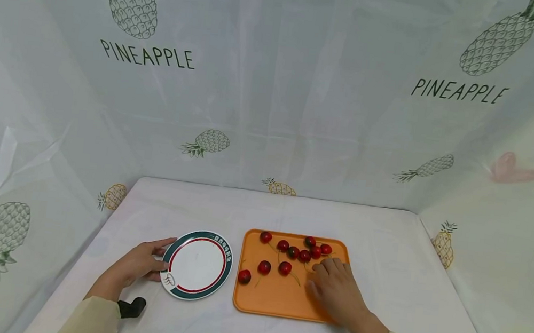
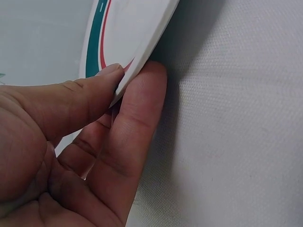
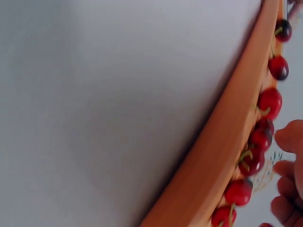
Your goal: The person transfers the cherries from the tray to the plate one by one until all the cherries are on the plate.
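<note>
My left hand [image 1: 141, 262] pinches the near-left rim of a white plate [image 1: 199, 264] with a green band and red ring. In the left wrist view, the thumb lies on top of the plate [image 2: 137, 28] and the fingers are underneath. An orange tray [image 1: 278, 304] bears several red cherries [image 1: 284, 268] with green stems. Over the tray's right side hovers my right hand [image 1: 334, 291], loosely bent, its fingertips just below the upper-right cherries. In the right wrist view, the fingers [image 3: 289, 137] are close to the row of cherries [image 3: 252, 161], with no cherry visible in their grasp.
A white cloth covers the table [image 1: 339, 219]. Behind it and at both sides hangs a pale curtain [image 1: 273, 97] printed with pineapples. The plate stands left of the tray with a narrow gap between them. Dark wrist straps [image 1: 132, 308] show at the sleeves.
</note>
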Available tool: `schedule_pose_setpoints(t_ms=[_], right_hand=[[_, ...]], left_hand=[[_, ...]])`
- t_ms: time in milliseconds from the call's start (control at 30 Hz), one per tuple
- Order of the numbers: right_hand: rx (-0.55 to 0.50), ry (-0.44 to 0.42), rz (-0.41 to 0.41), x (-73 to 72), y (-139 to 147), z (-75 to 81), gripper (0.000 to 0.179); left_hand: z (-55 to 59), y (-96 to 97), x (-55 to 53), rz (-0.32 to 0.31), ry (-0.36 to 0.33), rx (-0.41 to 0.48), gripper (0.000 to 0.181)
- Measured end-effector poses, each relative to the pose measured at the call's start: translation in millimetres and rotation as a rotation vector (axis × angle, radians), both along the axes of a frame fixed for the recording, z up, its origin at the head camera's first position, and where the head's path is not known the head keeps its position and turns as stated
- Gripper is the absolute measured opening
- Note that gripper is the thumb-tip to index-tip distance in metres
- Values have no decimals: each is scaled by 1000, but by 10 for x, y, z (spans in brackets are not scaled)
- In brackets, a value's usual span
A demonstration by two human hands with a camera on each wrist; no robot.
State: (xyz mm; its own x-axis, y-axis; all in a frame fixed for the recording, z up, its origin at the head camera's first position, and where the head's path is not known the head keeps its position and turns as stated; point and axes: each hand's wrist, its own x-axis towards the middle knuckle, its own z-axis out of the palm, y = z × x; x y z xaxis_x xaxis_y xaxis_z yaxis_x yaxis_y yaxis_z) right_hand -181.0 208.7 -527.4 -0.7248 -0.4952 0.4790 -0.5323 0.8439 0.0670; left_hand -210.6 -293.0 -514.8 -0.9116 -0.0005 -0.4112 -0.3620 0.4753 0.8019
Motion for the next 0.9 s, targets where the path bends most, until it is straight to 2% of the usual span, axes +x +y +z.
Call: schedule_pose_setpoints(t_ms=[133, 300, 567, 900], right_hand=[[11, 6, 51, -24, -141, -5, 28], [71, 3, 56, -54, -253, -34, 26], [134, 38, 41, -87, -301, -117, 30], [150, -31, -6, -113, -350, -165, 25]], left_hand=[[-7, -7, 0, -3, 4, 3, 77], [-20, -12, -4, -6, 4, -3, 78], [-29, -13, -4, 6, 0, -13, 76], [-20, -4, -3, 6, 1, -13, 77]])
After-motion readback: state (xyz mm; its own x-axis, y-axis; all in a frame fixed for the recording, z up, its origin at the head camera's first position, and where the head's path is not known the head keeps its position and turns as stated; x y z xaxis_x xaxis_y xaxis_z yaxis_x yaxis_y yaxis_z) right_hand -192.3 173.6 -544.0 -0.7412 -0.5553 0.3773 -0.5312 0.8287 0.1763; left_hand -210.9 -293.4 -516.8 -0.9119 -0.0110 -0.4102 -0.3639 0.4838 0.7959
